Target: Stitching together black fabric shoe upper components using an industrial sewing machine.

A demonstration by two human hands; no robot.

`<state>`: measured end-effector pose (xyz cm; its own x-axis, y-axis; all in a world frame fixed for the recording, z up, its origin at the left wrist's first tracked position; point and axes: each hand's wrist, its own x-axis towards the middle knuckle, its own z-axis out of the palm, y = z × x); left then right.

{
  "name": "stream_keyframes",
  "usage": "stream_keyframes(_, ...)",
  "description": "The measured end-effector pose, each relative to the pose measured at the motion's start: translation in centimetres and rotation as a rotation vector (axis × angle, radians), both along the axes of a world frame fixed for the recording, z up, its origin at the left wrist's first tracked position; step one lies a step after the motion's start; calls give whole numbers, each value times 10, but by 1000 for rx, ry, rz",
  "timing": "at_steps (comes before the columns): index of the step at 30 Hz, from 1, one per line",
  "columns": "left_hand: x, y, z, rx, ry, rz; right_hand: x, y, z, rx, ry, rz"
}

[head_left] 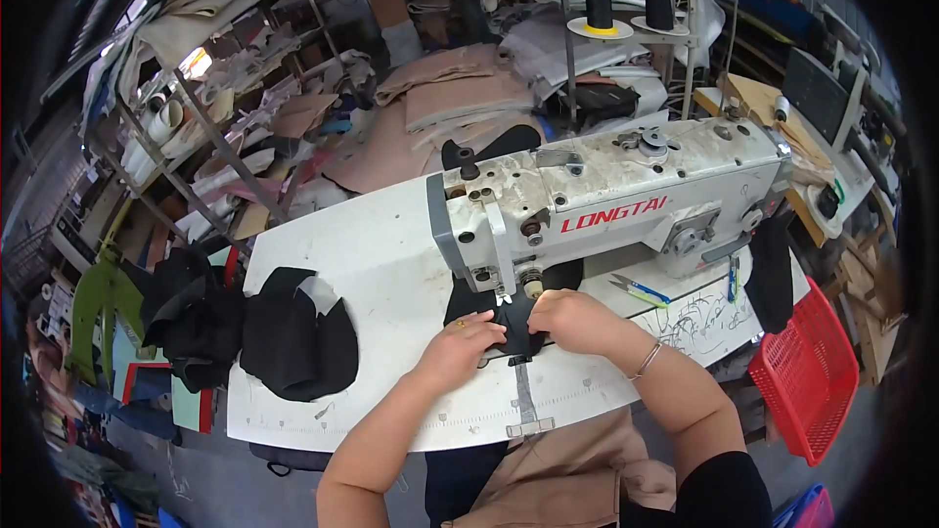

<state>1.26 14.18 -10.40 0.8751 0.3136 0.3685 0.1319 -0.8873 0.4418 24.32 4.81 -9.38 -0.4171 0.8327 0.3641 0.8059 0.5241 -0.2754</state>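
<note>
Black fabric piece (521,330): centre of the frame, lying on the worktop (391,244) under the head of the sewing machine (626,196), between the two hands.
Long axis: the part visible between the hands runs nearly upright in the frame, from the presser foot (503,297) toward the lower edge. Full outline partly covered by hands and machine; overall axis cannot be told.
Pointing: near end toward the person, lower centre; far end hidden by the machine.
Left hand (458,352): fingers together, slightly bent, tips on the fabric's left side; thumb unclear, so cannot tell whether it grips or only presses.
Right hand (572,321): fingers curled well in, tips at the fabric's right side near the needle area; a pinch cannot be confirmed.
Worktop, left of frame: black fabric stack (293,342), a pale patch on its upper right.
Worktop, right of centre: thread snips (641,290), blades toward the upper left.
Right edge of frame: red basket (810,376), beside the worktop.
Upper right: two dark thread spools (598,5), upright on a stand.
</note>
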Motion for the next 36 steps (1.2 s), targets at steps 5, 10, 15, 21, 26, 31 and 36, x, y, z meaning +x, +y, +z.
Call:
stream_keyframes(5,2,3,-1,51,20,-21,1,3,-1,-8,-19,-33)
stream_keyframes(10,4,1,0,53,3,-22,1,3,2,-21,-37,-89)
stream_keyframes(15,7,3,3,14,-26,-21,1,2,7,-24,-38,-126)
stream_keyframes(21,2,19,-2,-695,-199,203,-3,5,14,-45,148,-81)
stream_keyframes(26,8,-1,13,-149,-93,226,-8,10,17,-114,501,-387)
stream_keyframes(31,11,-12,12,486,-26,143,-14,8,19,-110,504,-362)
stream_keyframes(36,0,7,-4,-294,-205,353,-17,7,17,-70,445,-394)
